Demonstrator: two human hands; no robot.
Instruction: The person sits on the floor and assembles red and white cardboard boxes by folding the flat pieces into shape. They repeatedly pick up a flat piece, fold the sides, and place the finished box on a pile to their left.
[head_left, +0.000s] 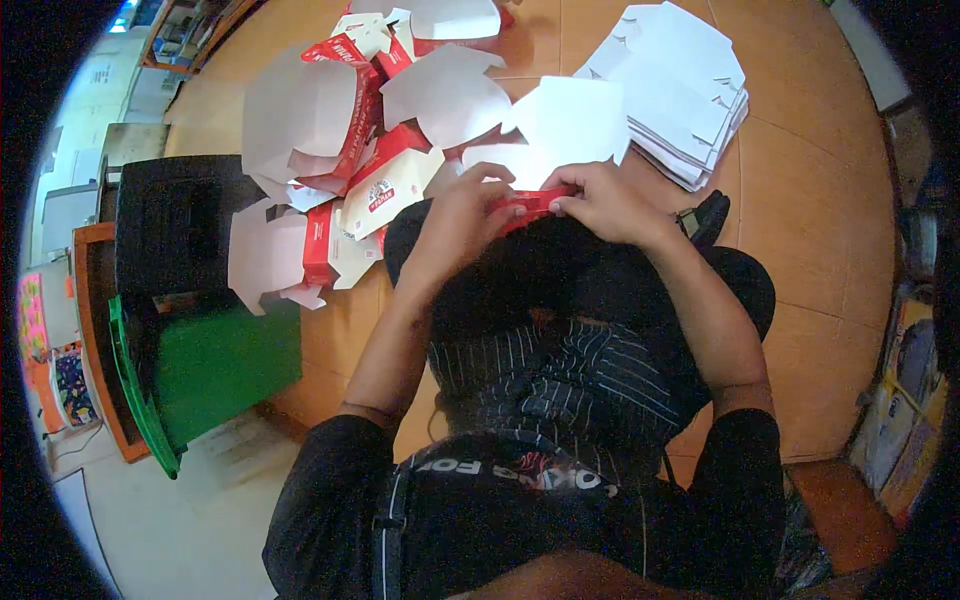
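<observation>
Both hands hold one red and white cardboard box blank [575, 110] above my crossed legs. My left hand [465, 205] has its fingers and thumb closed on the red folded edge, at the left end. At the right end of that edge my right hand [605, 200] pinches it between thumb and fingers. The white inner face of the blank stands up beyond my hands. Close to my left hand lies a heap of partly folded boxes, among them a cream and red box [390, 190] and a white-lined one [300, 115].
A stack of flat white box blanks [675, 85] lies on the orange-brown floor [810, 200] at the far right. To my left stand a black box-shaped object [180, 225] and a green panel [230, 350]. Papers or packages [905, 400] line the right edge.
</observation>
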